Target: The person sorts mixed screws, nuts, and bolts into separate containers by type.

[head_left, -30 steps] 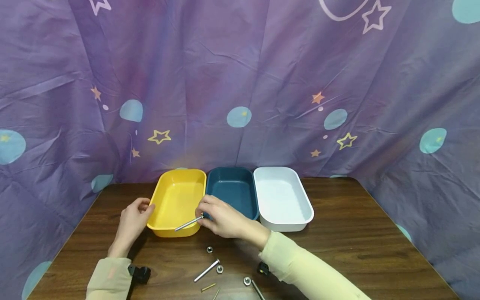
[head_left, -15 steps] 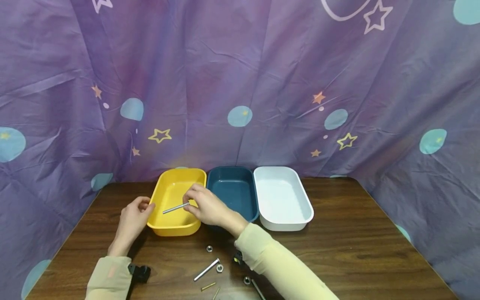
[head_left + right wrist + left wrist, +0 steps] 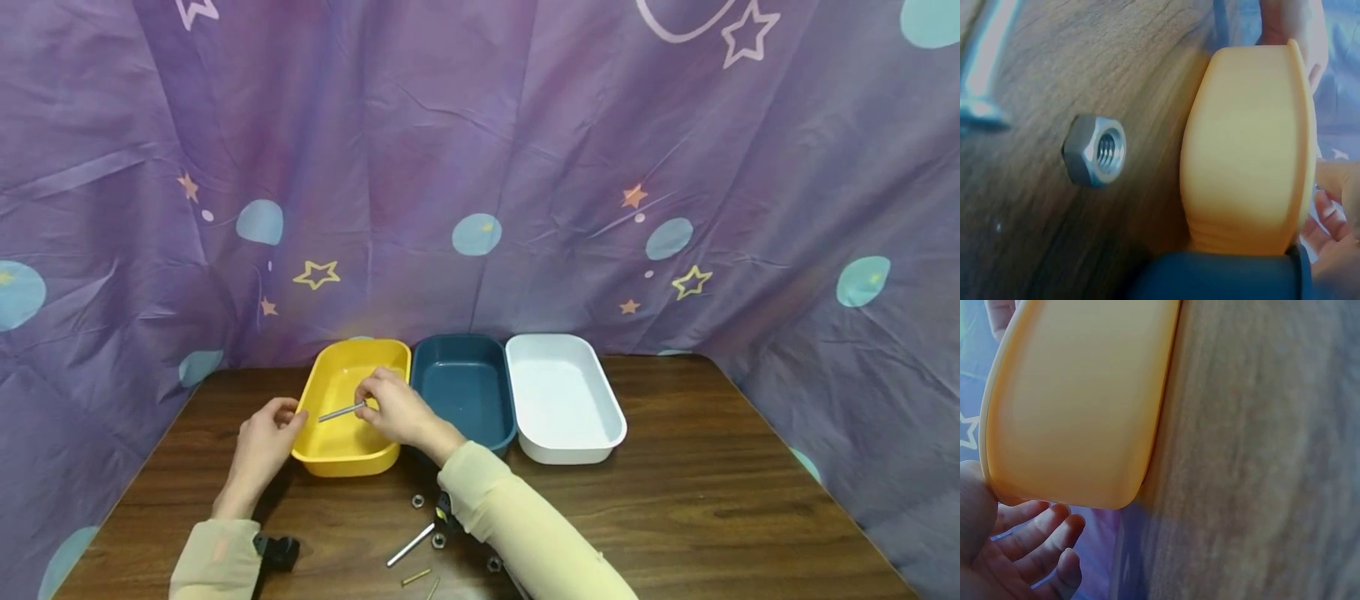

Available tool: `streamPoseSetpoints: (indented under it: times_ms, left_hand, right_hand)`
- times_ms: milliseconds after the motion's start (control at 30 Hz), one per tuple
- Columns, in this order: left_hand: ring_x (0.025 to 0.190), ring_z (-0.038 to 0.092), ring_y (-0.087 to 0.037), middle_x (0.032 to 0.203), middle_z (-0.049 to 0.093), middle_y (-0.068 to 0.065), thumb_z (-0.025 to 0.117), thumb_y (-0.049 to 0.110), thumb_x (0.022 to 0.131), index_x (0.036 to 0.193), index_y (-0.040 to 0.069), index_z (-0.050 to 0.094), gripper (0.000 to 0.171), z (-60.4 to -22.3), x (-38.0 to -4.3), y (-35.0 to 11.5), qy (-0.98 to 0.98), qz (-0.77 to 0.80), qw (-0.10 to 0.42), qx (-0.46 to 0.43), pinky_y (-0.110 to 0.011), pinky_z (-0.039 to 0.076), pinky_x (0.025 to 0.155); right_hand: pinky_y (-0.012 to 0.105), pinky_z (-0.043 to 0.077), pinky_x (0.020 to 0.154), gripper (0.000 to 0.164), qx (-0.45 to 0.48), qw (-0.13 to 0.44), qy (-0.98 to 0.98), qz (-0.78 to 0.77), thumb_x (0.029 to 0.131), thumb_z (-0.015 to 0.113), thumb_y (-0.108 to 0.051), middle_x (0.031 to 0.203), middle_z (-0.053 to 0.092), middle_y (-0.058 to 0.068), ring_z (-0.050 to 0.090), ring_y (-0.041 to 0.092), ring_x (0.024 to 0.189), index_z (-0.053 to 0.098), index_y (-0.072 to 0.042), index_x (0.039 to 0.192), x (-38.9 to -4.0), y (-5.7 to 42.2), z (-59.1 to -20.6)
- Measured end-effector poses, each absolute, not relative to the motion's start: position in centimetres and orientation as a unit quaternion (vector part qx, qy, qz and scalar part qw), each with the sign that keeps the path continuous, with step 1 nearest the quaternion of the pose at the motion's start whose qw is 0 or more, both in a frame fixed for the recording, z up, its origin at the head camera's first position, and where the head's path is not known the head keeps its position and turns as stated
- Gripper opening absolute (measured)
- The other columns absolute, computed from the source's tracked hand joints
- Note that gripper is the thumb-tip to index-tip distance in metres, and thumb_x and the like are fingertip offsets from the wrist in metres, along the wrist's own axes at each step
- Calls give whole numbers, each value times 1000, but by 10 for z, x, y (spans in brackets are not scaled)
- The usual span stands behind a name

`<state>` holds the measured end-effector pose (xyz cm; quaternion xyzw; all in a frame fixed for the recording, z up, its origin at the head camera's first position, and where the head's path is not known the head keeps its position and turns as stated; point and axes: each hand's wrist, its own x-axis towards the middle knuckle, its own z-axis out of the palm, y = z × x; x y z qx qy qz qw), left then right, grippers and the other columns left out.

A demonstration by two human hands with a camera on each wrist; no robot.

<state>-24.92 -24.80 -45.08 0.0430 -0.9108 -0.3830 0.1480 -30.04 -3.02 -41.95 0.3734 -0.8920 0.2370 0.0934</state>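
Observation:
My right hand [image 3: 397, 408] pinches a long silver bolt [image 3: 339, 412] over the inside of the yellow tray [image 3: 345, 467]. The bolt's shank points left. At the tray's left side, my left hand [image 3: 262, 442] holds the rim. The left wrist view shows the thumb over the rim and the fingers [image 3: 1044, 550] bent near the outer wall. In the right wrist view, the tray's outer wall hides part of the right hand [image 3: 1335, 231], and the bolt is out of sight there.
A dark blue tray [image 3: 463, 392] and a white tray [image 3: 570, 454] stand right of the yellow one. On the wooden table [image 3: 712, 483] in front lie another silver bolt [image 3: 410, 546], several hex nuts [image 3: 417, 501] and thin brass pieces [image 3: 416, 577]. A patterned purple curtain [image 3: 420, 167] hangs behind.
My right hand has carried the bolt left and farther back, from the yellow tray's front right corner to over its inside. The left hand stays at the rim.

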Motion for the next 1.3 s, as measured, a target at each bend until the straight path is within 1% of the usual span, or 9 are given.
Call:
streamPoseSetpoints:
  times_ms: [167,433,667,800,967,1167,1300]
  left_hand:
    - [86,62,-31,98,66,-20,60,23,96,117,-4,61,34,-450,-247,-249,-911,-379,157,44,-37,47,69]
    - [86,61,-31,97,66,-20,61,23,96,116,-4,61,34,-451,-247,-247,-910,-381,155,46,-37,46,70]
    - [83,61,-29,94,66,-18,62,21,95,114,-4,63,31,-451,-246,-247,-909,-379,167,41,-34,46,66]
    - [83,62,-29,94,67,-18,61,21,95,114,-4,62,32,-451,-248,-246,-911,-376,165,39,-35,46,67]
    - [85,61,-30,96,66,-19,60,22,95,116,-5,61,33,-450,-249,-245,-912,-377,158,42,-36,47,69]
    - [87,62,-31,97,67,-20,61,21,95,115,-4,62,32,-450,-248,-244,-912,-374,162,47,-37,47,69]
    - [86,62,-31,97,67,-20,61,20,95,114,-4,62,31,-451,-247,-244,-912,-373,165,49,-37,47,70]
  right_hand:
    - [19,43,79,7,365,89,-900,219,91,71,-20,93,54,-3,51,8,86,65,-16,91,-303,-38,-422]
    - [21,43,77,7,339,78,-914,210,90,71,-21,91,54,-4,51,9,86,65,-17,88,-307,-48,-421]
    - [23,43,74,7,332,65,-920,200,90,71,-22,89,53,-5,51,9,85,65,-19,86,-311,-58,-422]
    - [24,44,72,5,324,64,-926,184,89,71,-22,88,51,-7,52,10,86,67,-20,86,-311,-59,-424]
    - [27,45,72,4,312,68,-934,157,88,71,-24,88,52,-8,54,11,88,68,-22,87,-309,-60,-426]
    - [30,46,72,3,311,66,-940,126,88,71,-26,88,55,-8,56,12,90,69,-24,88,-306,-63,-426]
    - [31,45,72,3,317,62,-942,97,88,70,-28,88,55,-9,55,11,88,69,-26,89,-304,-64,-428]
